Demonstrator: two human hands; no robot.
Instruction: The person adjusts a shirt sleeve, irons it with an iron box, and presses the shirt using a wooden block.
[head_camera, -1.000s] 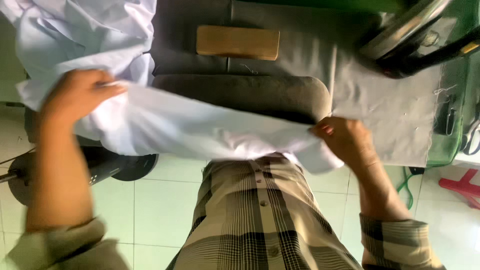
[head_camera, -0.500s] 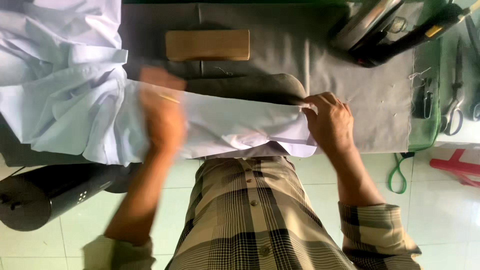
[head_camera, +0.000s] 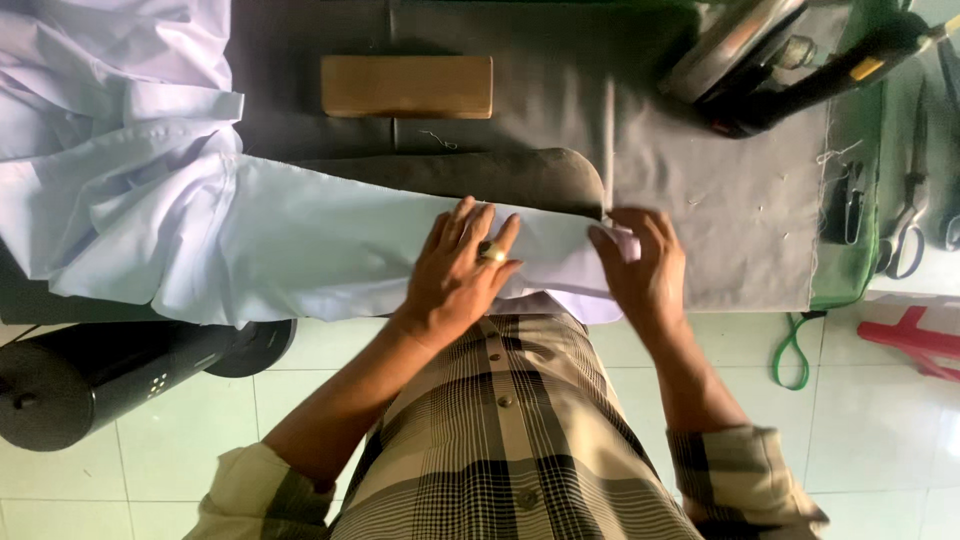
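Note:
A white shirt (head_camera: 200, 210) lies across a grey padded ironing table (head_camera: 720, 230), its sleeve stretched over a narrow grey sleeve board (head_camera: 480, 175). My left hand (head_camera: 458, 265), with a ring on one finger, lies flat on the sleeve with fingers spread. My right hand (head_camera: 645, 262) pinches the sleeve's cuff end near the board's rounded tip. The rest of the shirt is bunched at the left.
A wooden block (head_camera: 407, 86) rests on the table's far side. An iron (head_camera: 770, 55) with a dark handle sits at the upper right. Scissors (head_camera: 905, 225) and small snips (head_camera: 848, 200) lie on a green surface at the right. A black cylinder (head_camera: 90, 375) stands on the tiled floor.
My left hand has moved from the shirt's left part rightwards along the sleeve, stopping close to my right hand. The sleeve now lies flatter and straighter.

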